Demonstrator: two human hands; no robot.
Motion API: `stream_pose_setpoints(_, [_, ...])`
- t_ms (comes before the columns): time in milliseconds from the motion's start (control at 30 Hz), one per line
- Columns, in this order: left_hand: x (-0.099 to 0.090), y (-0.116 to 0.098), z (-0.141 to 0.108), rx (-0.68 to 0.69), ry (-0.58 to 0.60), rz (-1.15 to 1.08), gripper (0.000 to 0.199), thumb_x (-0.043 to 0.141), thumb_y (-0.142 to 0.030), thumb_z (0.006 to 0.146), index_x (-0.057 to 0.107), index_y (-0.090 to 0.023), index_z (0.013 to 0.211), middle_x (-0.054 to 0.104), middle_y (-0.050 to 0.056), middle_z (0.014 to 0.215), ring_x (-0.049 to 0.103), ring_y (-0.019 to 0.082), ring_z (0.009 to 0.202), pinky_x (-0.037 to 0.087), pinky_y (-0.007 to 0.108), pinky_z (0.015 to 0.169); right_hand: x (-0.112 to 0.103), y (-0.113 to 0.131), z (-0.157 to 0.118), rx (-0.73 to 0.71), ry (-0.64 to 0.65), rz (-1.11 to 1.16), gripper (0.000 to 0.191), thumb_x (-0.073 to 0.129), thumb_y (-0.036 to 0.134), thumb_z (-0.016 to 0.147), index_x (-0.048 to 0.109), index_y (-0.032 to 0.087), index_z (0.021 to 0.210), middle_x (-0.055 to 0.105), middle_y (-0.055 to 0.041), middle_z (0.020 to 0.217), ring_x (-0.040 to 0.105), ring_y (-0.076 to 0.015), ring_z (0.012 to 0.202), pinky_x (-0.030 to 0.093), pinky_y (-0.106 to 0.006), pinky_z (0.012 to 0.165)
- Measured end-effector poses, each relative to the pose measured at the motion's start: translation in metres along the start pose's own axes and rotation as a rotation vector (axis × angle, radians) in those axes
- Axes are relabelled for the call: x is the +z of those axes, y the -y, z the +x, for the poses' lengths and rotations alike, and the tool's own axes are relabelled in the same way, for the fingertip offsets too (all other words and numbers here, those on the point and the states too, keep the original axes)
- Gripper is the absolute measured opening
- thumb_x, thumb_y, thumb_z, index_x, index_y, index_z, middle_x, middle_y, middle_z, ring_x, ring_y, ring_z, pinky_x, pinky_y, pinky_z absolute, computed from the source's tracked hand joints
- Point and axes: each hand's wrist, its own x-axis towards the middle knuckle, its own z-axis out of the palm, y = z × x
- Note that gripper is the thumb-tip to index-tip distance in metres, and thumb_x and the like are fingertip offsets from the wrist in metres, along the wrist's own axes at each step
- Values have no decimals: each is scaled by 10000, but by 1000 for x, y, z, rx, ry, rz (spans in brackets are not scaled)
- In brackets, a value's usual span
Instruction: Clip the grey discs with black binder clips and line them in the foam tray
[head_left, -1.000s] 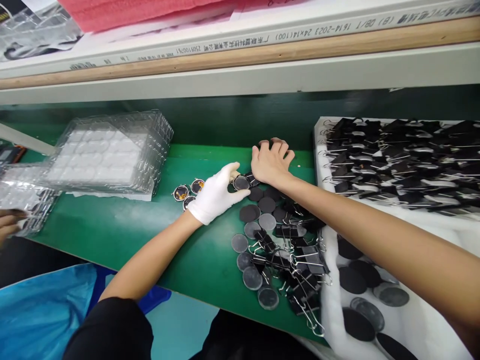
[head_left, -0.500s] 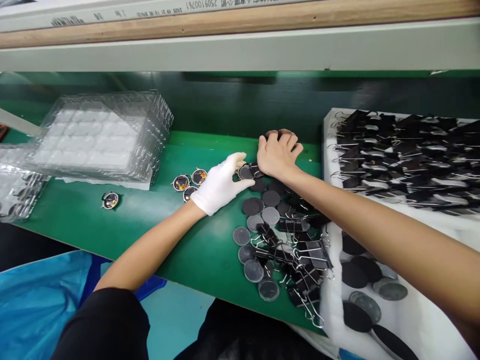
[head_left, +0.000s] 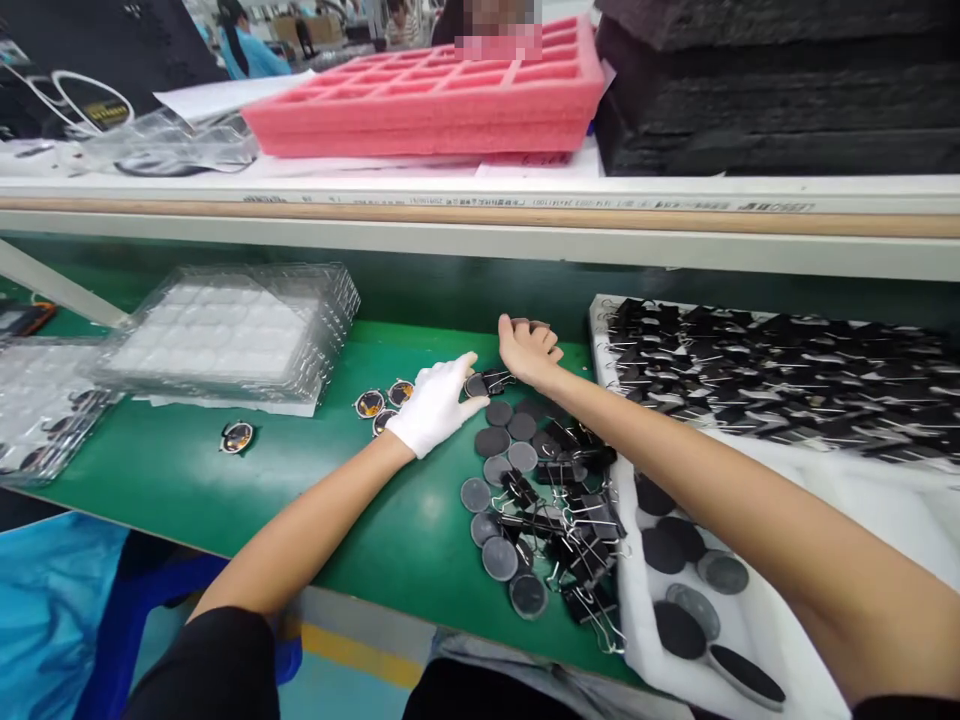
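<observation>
Since half a second ago, the head view has tilted up, bringing a pink foam tray (head_left: 420, 130) on the shelf (head_left: 450, 240) into sight; both hands keep nearly the same pose. In the head view, the gloved left hand (head_left: 435, 403) reaches over the green surface (head_left: 382, 520), its grip closed around a round watch piece (head_left: 475, 385) between thumb and fingers. A binder clip (head_left: 497, 381) sits against that piece, pointing toward the right wrist. The bare right hand (head_left: 531, 350) is just beyond, fingers bent, with a dark disc (head_left: 534, 324) showing behind them; I cannot tell whether that grip is clamped on it. Three other watch pieces (head_left: 370, 404) lie beside the glove, and a lone watch piece (head_left: 238, 437) rests farther left, near the stacked clear trays (head_left: 330, 330). Loose discs (head_left: 499, 558) and heaped clips (head_left: 585, 550) spread below the right forearm, next to a white foam tray (head_left: 634, 610) holding more discs and rows of black clips.
</observation>
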Motion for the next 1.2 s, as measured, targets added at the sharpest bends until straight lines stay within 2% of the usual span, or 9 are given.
stream_pose_setpoints(133, [-6, -5, -4, 38, 1, 127, 682, 657, -437, 920, 446, -157, 1505, 665, 157, 1334, 636, 336, 1179, 497, 453, 956, -53, -12, -11, -115, 94, -16, 562, 238, 539, 1038, 571, 263, 1397, 532, -180, 1465, 460, -384, 1380, 394, -585, 1084])
stream_pose_setpoints(233, [-9, -8, -7, 198, 30, 218, 577, 538, -385, 983, 429, -321, 1546, 474, 111, 1572, 555, 333, 1285, 467, 444, 952, -98, -39, -34, -389, 288, -206, 327, 504, 412, 967, 696, 288, 1201, 652, -127, 1284, 540, -371, 1288, 383, -567, 1084])
stream_pose_setpoints(333, [-11, -13, -9, 237, 96, 284, 480, 430, -367, 1028, 482, -405, 1503, 576, 91, 1432, 590, 312, 1166, 446, 432, 885, -121, -65, -66, -611, 473, -408, 297, 619, 452, 921, 720, 293, 1150, 696, -106, 1162, 612, -371, 1179, 375, -591, 1055])
stream_pose_setpoints(467, [-19, -19, -12, 98, 58, 377, 664, 527, -660, 936, 546, -235, 1446, 665, 159, 1087, 598, 358, 1026, 415, 480, 870, -111, -83, -99, -674, 405, -453, 275, 698, 415, 906, 739, 262, 1131, 711, -107, 1128, 661, -347, 1095, 400, -549, 985])
stream_pose_setpoints(567, [-29, -14, -15, 149, 1, 393, 815, 596, -718, 869, 480, -220, 1503, 585, 203, 1375, 520, 408, 1238, 391, 519, 955, -98, -87, -106, -676, 275, -415, 176, 618, 271, 962, 782, 257, 1023, 737, -94, 1088, 677, -326, 1074, 383, -557, 974])
stream_pose_setpoints(700, [-39, 2, -12, 332, 116, 370, 601, 526, -569, 973, 464, -326, 1519, 433, 101, 1610, 393, 361, 1438, 358, 507, 1047, -100, -87, -100, -651, 178, -202, 252, 572, 267, 974, 820, 304, 996, 782, -45, 1062, 702, -301, 1042, 436, -519, 963])
stream_pose_setpoints(900, [-33, 11, -6, 166, 124, 417, 509, 529, -615, 968, 652, -235, 1283, 713, 122, 1065, 628, 324, 1044, 392, 484, 952, -100, -69, -59, -728, 103, 113, 256, 601, 276, 910, 847, 257, 979, 798, -52, 1017, 737, -263, 932, 562, -396, 897])
stream_pose_setpoints(1033, [-24, 11, -7, 48, 46, 406, 547, 582, -621, 939, 637, -215, 1300, 682, 153, 1197, 604, 354, 1106, 414, 474, 913, -76, -52, -27, -871, 251, 104, 245, 597, 243, 880, 840, 258, 909, 788, -49, 1054, 737, -245, 977, 558, -406, 979])
stream_pose_setpoints(1200, [-23, 19, -8, 35, 100, 312, 459, 591, -552, 962, 636, -247, 1302, 678, 120, 1222, 598, 331, 1138, 419, 452, 933, -60, -48, -6, -868, 413, 141, 202, 627, 311, 867, 823, 264, 870, 789, -33, 1065, 737, -238, 978, 561, -418, 981])
